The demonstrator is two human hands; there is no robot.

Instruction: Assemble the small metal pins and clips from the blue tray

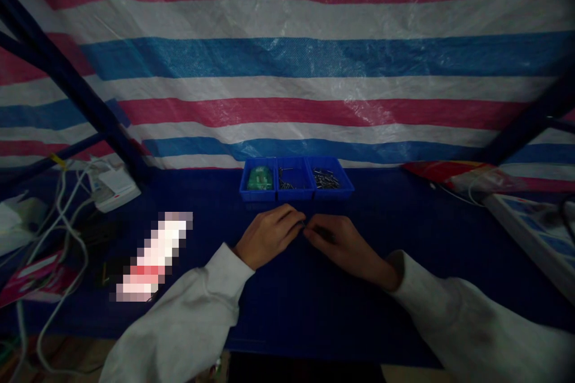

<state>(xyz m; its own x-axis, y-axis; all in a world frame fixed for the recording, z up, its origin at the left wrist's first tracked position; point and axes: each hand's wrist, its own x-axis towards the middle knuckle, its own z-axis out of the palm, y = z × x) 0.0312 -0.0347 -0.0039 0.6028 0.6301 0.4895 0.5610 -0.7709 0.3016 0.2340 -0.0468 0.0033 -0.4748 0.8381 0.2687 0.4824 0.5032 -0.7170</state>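
Observation:
My left hand (272, 233) and my right hand (344, 245) meet fingertip to fingertip above the blue tabletop (287, 311). Both are closed in a pinch. A tiny, slightly shiny bit shows between the fingertips, too small and dark to name. Just beyond the hands stands a row of joined blue bins. In the left bin (257, 196) lies a green, plastic-looking bundle (259, 178). The middle bin (295, 195) holds some thin metal pieces, mostly along its left side. A pile of small metal pieces (325, 179) lies in the right bin (333, 194).
At left are tangled white cables (67, 221), a white box-shaped device (114, 185), a pink packet (38, 278) and a bright pixelated phone-like shape (155, 257). A red bag (449, 173) and a white-edged box (530, 239) lie right. Striped sheeting (287, 60) hangs behind.

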